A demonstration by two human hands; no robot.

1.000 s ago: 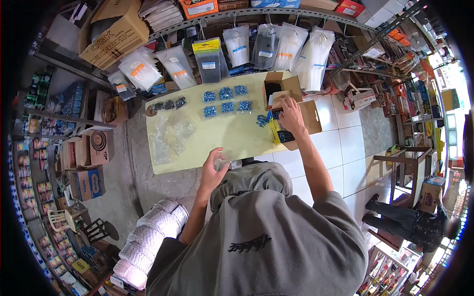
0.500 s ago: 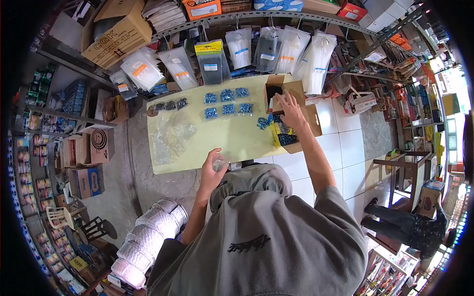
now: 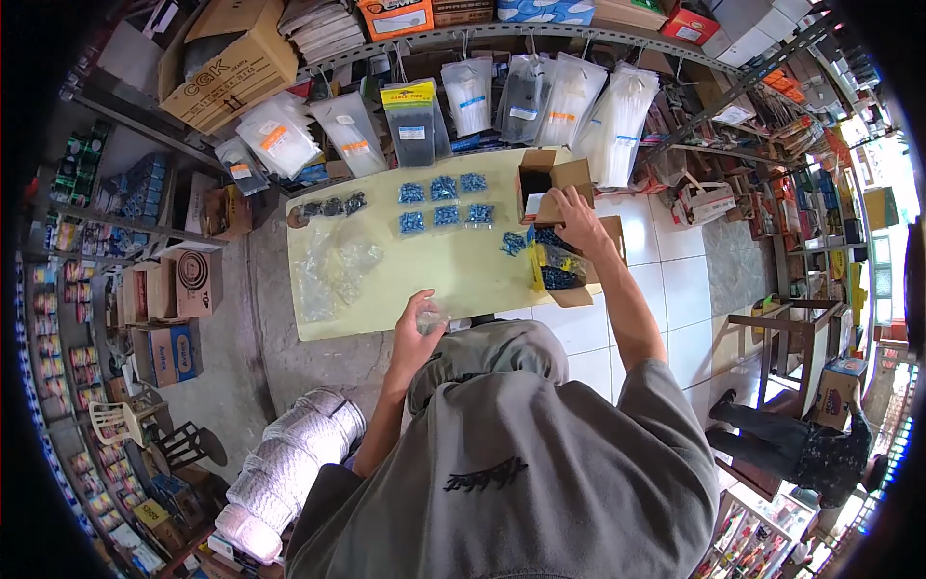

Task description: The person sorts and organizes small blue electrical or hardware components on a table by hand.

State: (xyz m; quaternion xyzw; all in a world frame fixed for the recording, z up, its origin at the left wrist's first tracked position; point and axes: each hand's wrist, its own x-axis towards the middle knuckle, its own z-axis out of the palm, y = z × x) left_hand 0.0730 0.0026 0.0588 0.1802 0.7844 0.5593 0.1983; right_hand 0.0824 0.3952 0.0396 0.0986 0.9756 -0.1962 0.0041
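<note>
- Head view: the right hand [image 3: 582, 227] has shifted from the near box [image 3: 577, 298] to the wall of the far box [image 3: 573, 176] beside it, over the last second.
- The near box's front flap now shows more plainly, and the far box's flap stands at a slightly different angle, so the boxes appear to be getting adjusted rather than anything being taken from them; that is a judgement.
- The right fingers are bent and a little apart at the box's edge; whether they pinch the cardboard cannot be told.
- The left hand [image 3: 414, 344] stays by the table's near edge, finger and thumb curled around what looks like a small clear bag [image 3: 432, 321].
- Blue pieces [image 3: 513, 243] lie loose on the table [image 3: 434, 280], just beside the near box, with more inside it; they look unchanged.
- Six filled packets [image 3: 444, 187] remain in two rows of three, left of the far box.
- Clear plastic bags [image 3: 333, 270] lie spread at the table's left, below some dark bundles [image 3: 330, 205]; glare and overlap hide how many bags there are and whether they hold anything.
- The far box's contents are only a dark mass, and the right thumb is hard to make out.
- Another person [image 3: 831, 449], well apart at the right, is partly lost in the dark rim of the view.
</note>
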